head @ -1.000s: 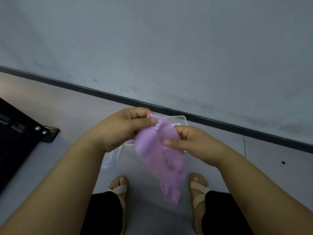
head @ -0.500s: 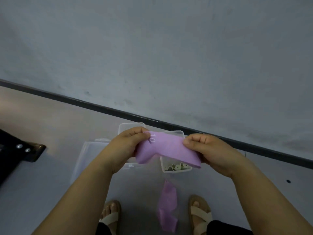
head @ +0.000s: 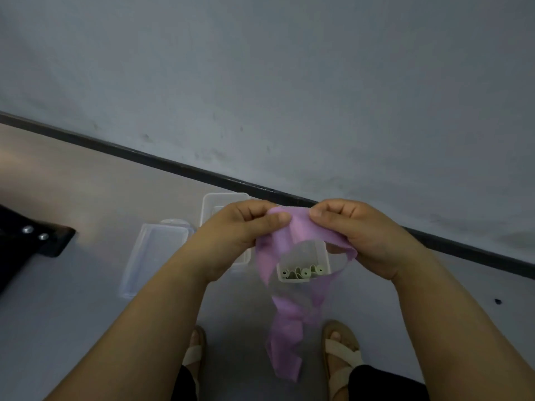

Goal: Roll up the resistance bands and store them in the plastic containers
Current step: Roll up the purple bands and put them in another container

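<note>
Clearly the purple band is thin, limp and light, sagging in a loop over the tub of rolled bands. Left hand and right hand pinch its top edge; I'd start the roll there, tight.

Left hand and right hand pinching a purple resistance band at its top edge, loop hanging toward sandalled feet, clear container of rolled pale-green bands on the floor, lid beside it
</note>
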`<state>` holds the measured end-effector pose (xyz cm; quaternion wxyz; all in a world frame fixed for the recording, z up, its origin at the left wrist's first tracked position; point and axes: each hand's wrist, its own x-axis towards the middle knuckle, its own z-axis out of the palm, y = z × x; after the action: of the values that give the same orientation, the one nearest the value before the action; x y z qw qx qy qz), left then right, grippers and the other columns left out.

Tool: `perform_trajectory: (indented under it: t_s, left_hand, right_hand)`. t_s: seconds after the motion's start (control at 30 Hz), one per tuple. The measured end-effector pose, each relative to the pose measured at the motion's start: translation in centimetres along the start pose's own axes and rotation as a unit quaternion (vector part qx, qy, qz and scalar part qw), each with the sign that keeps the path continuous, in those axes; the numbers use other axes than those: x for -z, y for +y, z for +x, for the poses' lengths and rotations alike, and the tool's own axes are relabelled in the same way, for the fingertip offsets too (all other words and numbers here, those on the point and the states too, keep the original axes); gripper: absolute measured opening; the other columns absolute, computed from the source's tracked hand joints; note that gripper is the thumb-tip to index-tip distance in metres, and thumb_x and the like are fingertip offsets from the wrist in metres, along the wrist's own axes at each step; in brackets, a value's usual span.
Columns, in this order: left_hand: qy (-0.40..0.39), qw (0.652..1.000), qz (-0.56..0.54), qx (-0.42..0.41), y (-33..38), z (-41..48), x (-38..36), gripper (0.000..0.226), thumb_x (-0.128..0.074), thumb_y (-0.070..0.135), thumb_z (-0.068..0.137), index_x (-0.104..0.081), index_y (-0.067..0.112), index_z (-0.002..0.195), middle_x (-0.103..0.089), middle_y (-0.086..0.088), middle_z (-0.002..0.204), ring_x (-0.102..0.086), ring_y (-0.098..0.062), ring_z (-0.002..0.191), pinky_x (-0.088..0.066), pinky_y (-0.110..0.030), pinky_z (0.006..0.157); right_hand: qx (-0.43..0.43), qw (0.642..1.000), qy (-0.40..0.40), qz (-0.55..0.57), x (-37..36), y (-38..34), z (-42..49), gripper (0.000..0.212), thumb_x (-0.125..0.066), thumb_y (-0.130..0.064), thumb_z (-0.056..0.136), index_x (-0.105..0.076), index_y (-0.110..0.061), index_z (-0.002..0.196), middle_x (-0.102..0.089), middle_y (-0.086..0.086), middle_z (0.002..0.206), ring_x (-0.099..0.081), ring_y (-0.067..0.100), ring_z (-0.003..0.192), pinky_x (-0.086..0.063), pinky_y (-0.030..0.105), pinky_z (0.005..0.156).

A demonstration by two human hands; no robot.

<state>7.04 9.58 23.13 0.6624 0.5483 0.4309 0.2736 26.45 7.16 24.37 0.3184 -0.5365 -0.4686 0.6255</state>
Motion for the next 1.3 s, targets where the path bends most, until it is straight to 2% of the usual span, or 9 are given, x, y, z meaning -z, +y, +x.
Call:
perform_trajectory:
  t_s: [0.13, 0.37, 0.53, 0.77, 0.9, 1.07, 1.13, 1.2, 1.3]
  left_hand:
    - [0.023, 0.998, -0.060, -0.007, 0.2, 0.2, 0.3, 0.023, -0.064, 0.031, 0.073, -0.069, 0.012, 0.085, -0.069, 0.001, 0.072, -0.062, -0.011, 0.069, -0.052, -0.027, 0.070]
    - [0.096, 0.984, -0.149, -0.023, 0.7, 0.4, 1.5, 0.020, -0.059, 0.026, 0.070, -0.059, 0.007, 0.076, -0.060, 0.002, 0.055, -0.054, -0.011, 0.054, -0.044, -0.038, 0.076]
    - [0.186, 0.982, 0.013, -0.011, 0.0, 0.6, 2.1, 0.014, -0.057, 0.021, 0.090, -0.059, 0.012, 0.079, -0.061, -0.001, 0.066, -0.054, -0.018, 0.066, -0.048, -0.036, 0.072]
    - [0.251, 0.886, -0.391, 0.001, 1.2, 0.8, 5.1, 0.019, -0.047, 0.014, 0.094, -0.053, 0.011, 0.077, -0.050, 0.004, 0.047, -0.041, -0.007, 0.041, -0.045, -0.020, 0.051]
    - [0.286, 0.879, -0.380, 0.044, 0.0, 0.7, 6.6, 0.024, -0.047, 0.016, 0.095, -0.056, 0.011, 0.072, -0.043, 0.004, 0.049, -0.037, -0.008, 0.045, -0.044, -0.022, 0.060]
    - [0.258, 0.881, -0.385, 0.095, -0.6, 1.2, 6.3, 0.029, -0.046, 0.018, 0.094, -0.052, 0.012, 0.066, -0.042, 0.002, 0.052, -0.040, -0.010, 0.046, -0.047, -0.025, 0.064]
    - [0.266, 0.879, -0.384, 0.095, -0.5, 1.2, 6.5, 0.029, -0.048, 0.018, 0.093, -0.056, 0.012, 0.066, -0.046, 0.001, 0.055, -0.043, -0.011, 0.047, -0.048, -0.026, 0.062]
    - [0.269, 0.887, -0.368, 0.074, 0.0, 1.2, 6.0, 0.026, -0.050, 0.018, 0.093, -0.061, 0.012, 0.070, -0.055, 0.000, 0.058, -0.049, -0.012, 0.050, -0.051, -0.028, 0.062]
    - [0.233, 0.939, -0.251, 0.028, 0.2, 1.1, 4.0, 0.024, -0.050, 0.015, 0.093, -0.067, 0.012, 0.076, -0.067, -0.004, 0.072, -0.062, -0.016, 0.069, -0.054, -0.029, 0.070]
  right_hand:
    - [-0.023, 0.998, -0.040, -0.038, 0.7, 0.3, -0.2, 0.030, -0.065, -0.048, 0.059, -0.071, -0.020, 0.069, -0.066, -0.002, 0.065, -0.058, 0.010, 0.060, -0.047, 0.024, 0.062]
    - [-0.036, 0.997, 0.053, -0.031, 1.7, 1.3, 0.4, 0.010, -0.062, -0.024, 0.080, -0.065, -0.016, 0.076, -0.067, -0.007, 0.065, -0.057, 0.004, 0.057, -0.045, 0.016, 0.053]
    - [-0.036, 0.998, 0.052, 0.010, 1.5, 0.8, 0.3, 0.019, -0.056, -0.021, 0.086, -0.063, -0.017, 0.069, -0.056, -0.007, 0.050, -0.046, 0.004, 0.042, -0.037, 0.015, 0.042]
    - [-0.100, 0.993, -0.006, -0.067, 2.3, 1.2, -0.3, 0.027, -0.068, -0.038, 0.060, -0.069, -0.015, 0.074, -0.070, 0.000, 0.072, -0.064, 0.011, 0.067, -0.052, 0.023, 0.066]
    - [-0.085, 0.989, 0.040, 0.113, 3.0, 1.4, 0.1, 0.043, -0.076, -0.032, 0.059, -0.065, -0.007, 0.093, -0.071, 0.007, 0.084, -0.069, 0.014, 0.073, -0.057, 0.024, 0.064]
    - [-0.062, 0.923, 0.087, 0.370, 3.2, 0.7, 0.5, 0.022, -0.066, -0.033, 0.066, -0.056, -0.013, 0.066, -0.040, -0.003, 0.041, -0.041, 0.007, 0.035, -0.045, 0.018, 0.039]
    - [-0.090, 0.950, 0.119, 0.272, 3.1, 0.8, 0.7, 0.028, -0.064, -0.038, 0.071, -0.051, -0.013, 0.068, -0.037, -0.002, 0.044, -0.032, 0.007, 0.033, -0.035, 0.016, 0.038]
    - [-0.136, 0.975, 0.178, 0.016, 2.8, 1.4, 0.9, 0.028, -0.059, -0.040, 0.084, -0.054, -0.013, 0.078, -0.050, 0.001, 0.063, -0.045, 0.010, 0.044, -0.043, 0.024, 0.056]
    - [-0.130, 0.949, 0.226, -0.178, 2.0, 2.4, 1.2, 0.030, -0.051, -0.044, 0.091, -0.056, -0.020, 0.108, -0.056, -0.006, 0.103, -0.054, 0.010, 0.088, -0.040, 0.031, 0.079]
